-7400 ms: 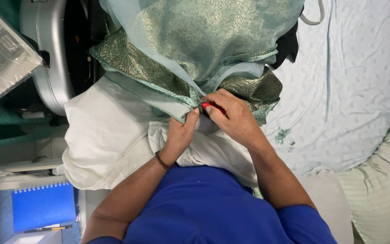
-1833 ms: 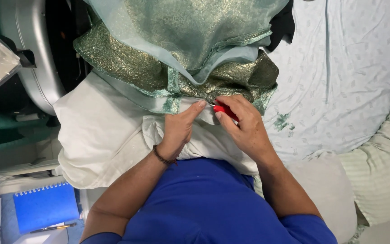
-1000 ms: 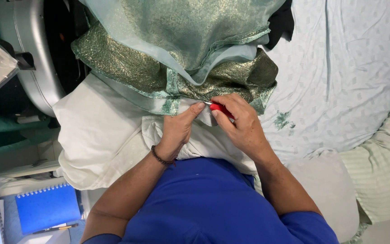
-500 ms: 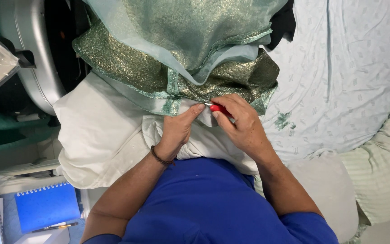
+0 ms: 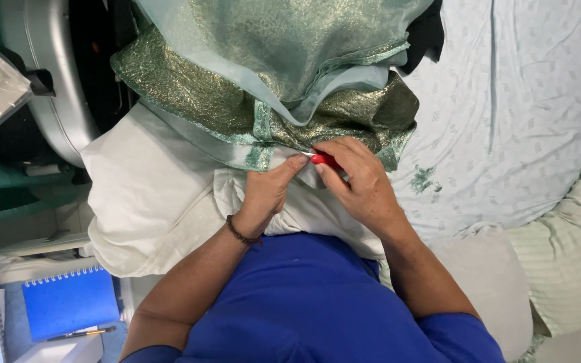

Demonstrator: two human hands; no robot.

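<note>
- Pinching a small red-handled tool between thumb and fingertips: right hand, closed on it, pale tip pointing at the fabric edge (tool type too small to tell).
- Left hand has fingers curled and thumb stretched out, pressing the hem of the shimmery green-gold fabric just beside the tool tip; thumb and tip look nearly touching.
- Dark beaded bracelet sits on the left wrist.
- Green fabric is bunched in folds above both hands, with a lighter sheer aqua layer draped over it; the worked edge sits at the lower fold, right between the two hands.
- White cloth lies under the fabric and the left hand, over the person's lap.
- Person wears a blue short-sleeved top.
- Pale blue patterned sheet lies to the right, with a few green thread scraps near the right hand.
- Striped pale green cushion at far right.
- Blue spiral notebook at lower left with a pen just below it, well apart from the hands.
</note>
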